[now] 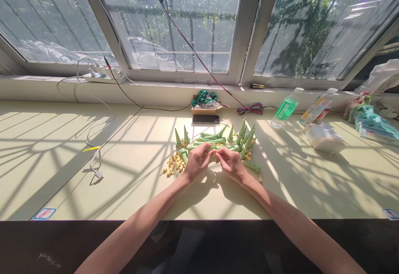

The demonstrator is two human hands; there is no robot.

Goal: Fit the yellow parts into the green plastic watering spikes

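My left hand (198,160) and my right hand (230,162) meet at the fingertips above the table, each closed in a pinch. What they pinch is too small and covered to make out. Just behind them lie several green plastic tubes (215,140). Pointed green cones (248,141) stand in a cluster by my right hand, and more green cones (177,137) stand beyond my left. Beside my left wrist is a loose heap of small yellow plugs with thin stems (173,165). A green tube (252,166) lies to the right of my right hand.
A dark phone (206,119) lies before a small box (205,110) holding green material. To the right are a green-labelled bottle (284,110), another bottle (318,107), a white packet (324,137) and bagged items (374,122). A white cable (97,170) crosses the left side.
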